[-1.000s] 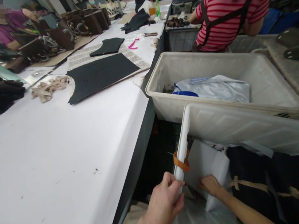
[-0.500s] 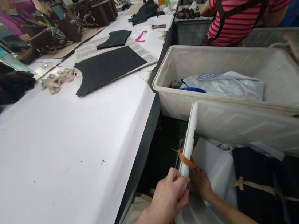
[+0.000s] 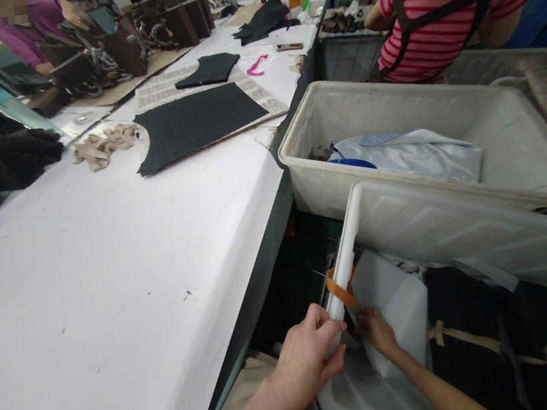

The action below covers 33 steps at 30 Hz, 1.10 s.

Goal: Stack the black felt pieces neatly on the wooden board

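Note:
My left hand (image 3: 311,355) grips the rim of the near white bin (image 3: 344,249), its fingers over the edge just below an orange strap (image 3: 339,288) looped on that rim. Inside the bin, my right hand (image 3: 377,331) has bent fingers close to the inner wall, beside a white sheet (image 3: 396,296); what its fingertips hold, if anything, is hidden. Dark fabric bundles (image 3: 462,314) tied with a tan strip (image 3: 473,342) lie in the bin to the right of that hand.
A white-covered table (image 3: 115,306) fills the left, bearing dark cut pieces (image 3: 202,123) and tan scraps (image 3: 103,147). Behind the near bin stands another bin (image 3: 520,125) with silvery fabric (image 3: 412,153). A person in red stripes (image 3: 453,0) is beyond it; another is at far left.
My right hand has moved slightly right and away from the strap and rim, showing more of its fingers. My left hand has stayed on the rim.

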Each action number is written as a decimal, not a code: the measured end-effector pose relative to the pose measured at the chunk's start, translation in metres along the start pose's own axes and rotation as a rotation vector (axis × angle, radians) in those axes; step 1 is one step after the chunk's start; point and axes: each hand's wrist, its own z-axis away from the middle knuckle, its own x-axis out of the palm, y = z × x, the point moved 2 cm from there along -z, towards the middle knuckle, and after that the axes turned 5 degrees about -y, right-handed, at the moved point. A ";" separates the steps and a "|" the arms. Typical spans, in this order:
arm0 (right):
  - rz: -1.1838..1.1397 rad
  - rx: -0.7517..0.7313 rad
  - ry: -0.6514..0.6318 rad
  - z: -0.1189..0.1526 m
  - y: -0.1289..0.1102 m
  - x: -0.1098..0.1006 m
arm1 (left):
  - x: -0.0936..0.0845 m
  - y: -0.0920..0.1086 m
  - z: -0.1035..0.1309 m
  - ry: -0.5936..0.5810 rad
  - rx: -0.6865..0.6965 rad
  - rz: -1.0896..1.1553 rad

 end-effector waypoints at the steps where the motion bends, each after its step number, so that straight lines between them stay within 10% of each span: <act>1: -0.002 0.003 -0.006 0.000 0.002 -0.001 | 0.000 0.000 0.000 0.000 0.002 0.001; 17: 0.321 0.499 0.039 0.020 0.059 -0.005 | 0.000 0.000 0.001 -0.004 -0.001 0.021; 33: 0.340 -0.395 0.023 -0.005 0.027 -0.002 | 0.001 -0.001 0.001 -0.012 -0.005 0.021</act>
